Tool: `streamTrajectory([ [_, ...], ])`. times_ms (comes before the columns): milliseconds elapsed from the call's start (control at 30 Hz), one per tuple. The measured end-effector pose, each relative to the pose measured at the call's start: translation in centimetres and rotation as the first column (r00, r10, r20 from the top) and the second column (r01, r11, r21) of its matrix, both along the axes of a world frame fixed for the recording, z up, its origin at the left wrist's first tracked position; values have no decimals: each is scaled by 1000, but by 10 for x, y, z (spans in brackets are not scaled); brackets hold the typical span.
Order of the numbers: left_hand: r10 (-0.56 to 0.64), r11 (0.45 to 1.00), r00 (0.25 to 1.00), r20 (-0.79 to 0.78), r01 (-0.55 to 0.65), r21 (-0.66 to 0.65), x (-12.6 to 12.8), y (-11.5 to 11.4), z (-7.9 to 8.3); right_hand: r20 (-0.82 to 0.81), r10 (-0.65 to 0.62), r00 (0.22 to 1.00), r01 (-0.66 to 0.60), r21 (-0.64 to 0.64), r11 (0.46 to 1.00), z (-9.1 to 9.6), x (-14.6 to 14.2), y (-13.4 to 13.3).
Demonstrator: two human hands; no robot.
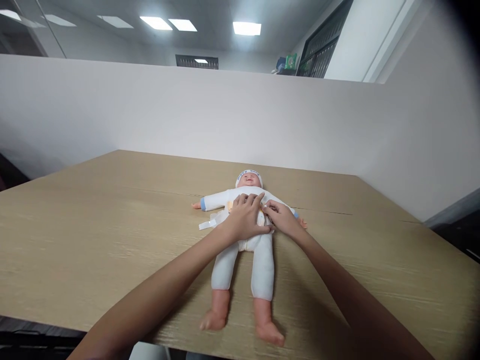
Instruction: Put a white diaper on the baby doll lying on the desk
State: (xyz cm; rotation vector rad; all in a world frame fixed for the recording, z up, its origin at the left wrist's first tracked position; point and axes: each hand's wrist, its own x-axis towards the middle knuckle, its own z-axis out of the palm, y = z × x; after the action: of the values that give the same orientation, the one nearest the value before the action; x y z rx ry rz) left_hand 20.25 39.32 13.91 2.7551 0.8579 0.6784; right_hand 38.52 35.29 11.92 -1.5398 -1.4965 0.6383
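Note:
A baby doll [263, 272] in a white suit with blue cuffs and a white cap lies on its back, feet towards me. Around its hips is a white diaper [246, 245]. Spread over the diaper's front, my left hand [244, 218] lies flat with its fingers apart, hiding much of the doll's belly. My right hand [284, 218] pinches the diaper's edge at the waist on the right; the exact bit between its fingertips is partly hidden. On the left side, a diaper side wing with its tape tab [207, 225] sticks out loose over the table.
The wide wooden tabletop [112, 225] has thin seams running across it. Behind it stands a low white wall [187, 115] with glass above. A white object [149, 351] shows below the near edge, and dark items flank both sides.

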Motion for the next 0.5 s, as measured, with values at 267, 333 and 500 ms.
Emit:
streamTrajectory([
  [267,-72,995,997,42,75,-65,-3,4,3,172,-85,981,18,360,933,-16,-18,-39],
  [333,-96,989,994,46,101,-110,-6,5,8,278,-34,960,-83,398,914,-22,-19,-50],
  [500,-210,892,957,202,272,-362,-31,13,18,416,44,908,-193,325,926,-31,-16,-61],
])
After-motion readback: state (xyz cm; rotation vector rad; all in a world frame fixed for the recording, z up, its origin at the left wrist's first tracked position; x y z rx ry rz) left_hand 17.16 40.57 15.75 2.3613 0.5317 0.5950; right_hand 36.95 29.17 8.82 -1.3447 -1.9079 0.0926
